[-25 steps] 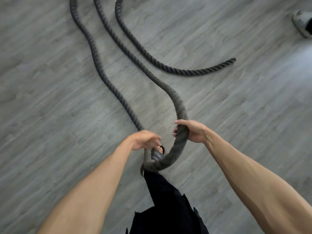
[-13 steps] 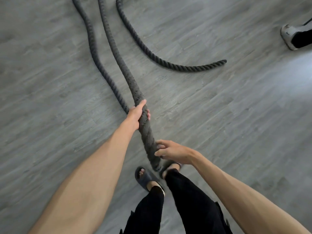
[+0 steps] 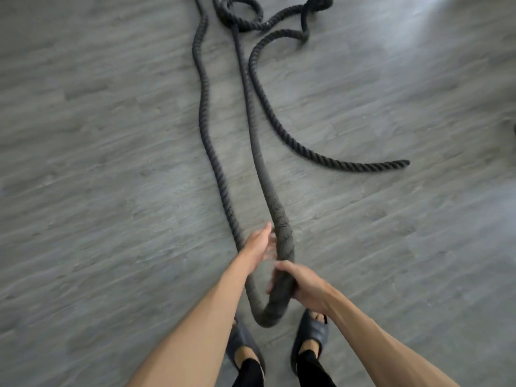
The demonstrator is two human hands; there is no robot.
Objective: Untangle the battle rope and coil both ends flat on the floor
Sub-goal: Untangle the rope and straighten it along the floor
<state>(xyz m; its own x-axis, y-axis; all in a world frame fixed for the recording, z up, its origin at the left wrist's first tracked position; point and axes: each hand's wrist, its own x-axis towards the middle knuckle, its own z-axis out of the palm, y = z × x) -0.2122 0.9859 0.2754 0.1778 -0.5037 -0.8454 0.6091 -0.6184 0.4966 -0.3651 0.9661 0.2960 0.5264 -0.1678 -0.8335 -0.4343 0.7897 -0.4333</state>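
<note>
Both bare arms reach forward and down from the lower edge of the view. The right grip (image 3: pixel 303 286) is closed round the rope (image 3: pixel 280 219): fingers curl over the top of the thick strand, the back of the hand faces up, and the wrist is bent slightly inward. The left grip (image 3: pixel 259 244) is open, fingers straight and pointing away from the body, its palm turned toward the same strand just above the right grip (motion blur hides whether it touches the rope).

Below the right grip the rope drops into a tight U-shaped bend (image 3: pixel 265 317) that hangs in front of the person, between the two dark slippers (image 3: pixel 312 331). From the bend one strand passes under the left forearm and runs away along the grey floor (image 3: pixel 111 163) to the top edge of the view. The other strand rises through the right grip, passes the left palm and stretches off to a tangle (image 3: pixel 241 9) of loops at the far end. A third length leaves that tangle and curves down to the right, its free end (image 3: pixel 402 163) lying flat on the floor, well apart from both grips.
</note>
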